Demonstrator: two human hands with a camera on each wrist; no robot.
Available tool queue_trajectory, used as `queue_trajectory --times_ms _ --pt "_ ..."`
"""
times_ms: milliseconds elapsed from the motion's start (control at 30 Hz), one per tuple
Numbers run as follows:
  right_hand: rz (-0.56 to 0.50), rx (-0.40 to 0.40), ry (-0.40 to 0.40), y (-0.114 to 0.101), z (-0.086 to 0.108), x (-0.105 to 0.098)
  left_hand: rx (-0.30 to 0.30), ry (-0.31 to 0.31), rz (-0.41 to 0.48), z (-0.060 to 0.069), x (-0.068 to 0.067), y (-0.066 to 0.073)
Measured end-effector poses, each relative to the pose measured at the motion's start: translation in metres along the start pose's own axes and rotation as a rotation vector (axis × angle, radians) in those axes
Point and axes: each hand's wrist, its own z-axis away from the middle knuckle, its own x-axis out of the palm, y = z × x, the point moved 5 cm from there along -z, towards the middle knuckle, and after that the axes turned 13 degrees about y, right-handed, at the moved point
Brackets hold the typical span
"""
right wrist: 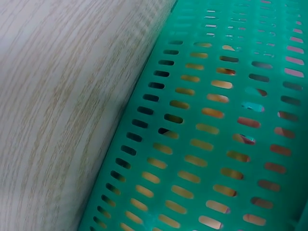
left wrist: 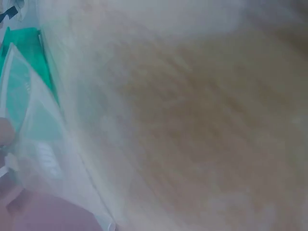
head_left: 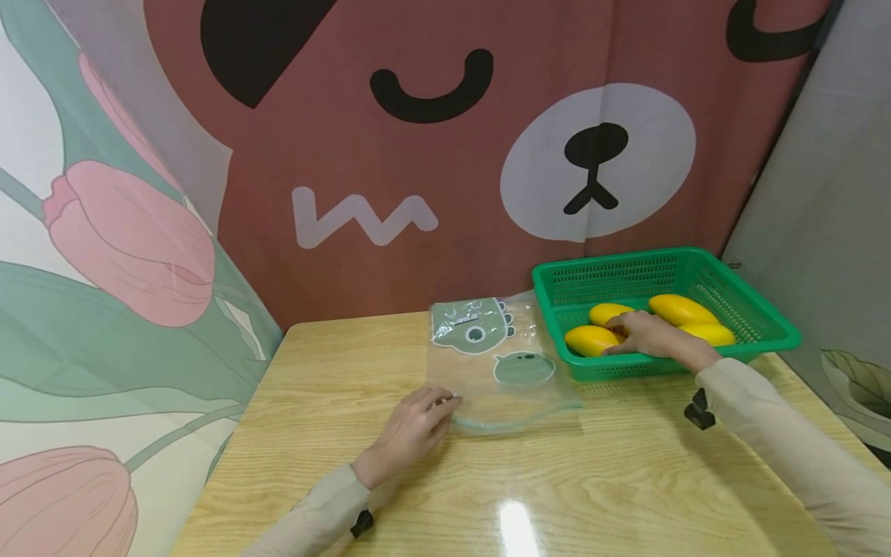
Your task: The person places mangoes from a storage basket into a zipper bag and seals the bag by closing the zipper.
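A clear plastic zip bag (head_left: pixel 511 398) with green cartoon prints lies flat on the wooden table. At its near left corner, my left hand (head_left: pixel 412 429) pinches the edge; the left wrist view catches the bag's film (left wrist: pixel 43 144) beside the fingers. My right hand (head_left: pixel 650 336) reaches over the near side of a green plastic basket (head_left: pixel 755 305). Its thumb and fingers grip a yellow mango (head_left: pixel 588 340) at the basket's left front. Several mangoes lie in there, one (head_left: pixel 678 309) behind the hand. In the right wrist view the slotted basket wall hides the hand's fingers.
The wooden table (head_left: pixel 334 371) meets a hanging cloth (head_left: pixel 334 286) with a bear print at its back edge. Floral fabric (head_left: pixel 125 325) hangs along the left and a grey cloth (head_left: pixel 821 232) on the right. The basket's left side touches the bag's far right part.
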Motion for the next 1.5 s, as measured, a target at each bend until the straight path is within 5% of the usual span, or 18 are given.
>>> queue_trajectory --times_ms 167,433,867,1067,1500 --pt "-0.01 0.003 0.0 0.001 0.0 0.001 -0.024 0.023 -0.032 -0.002 -0.002 -0.001" --pt "-0.026 0.006 0.007 0.001 0.002 -0.001 -0.104 -0.082 -0.005 0.001 0.004 -0.004" --pt "-0.024 0.004 0.009 0.003 0.0 0.001 -0.155 -0.14 0.059 0.005 0.01 -0.009" --pt "-0.001 -0.001 0.028 0.002 -0.001 -0.001 -0.157 -0.101 0.004 0.005 0.01 -0.009" --pt "0.027 -0.026 0.093 -0.002 0.001 -0.005 -0.152 -0.057 0.055 0.003 0.011 -0.008"
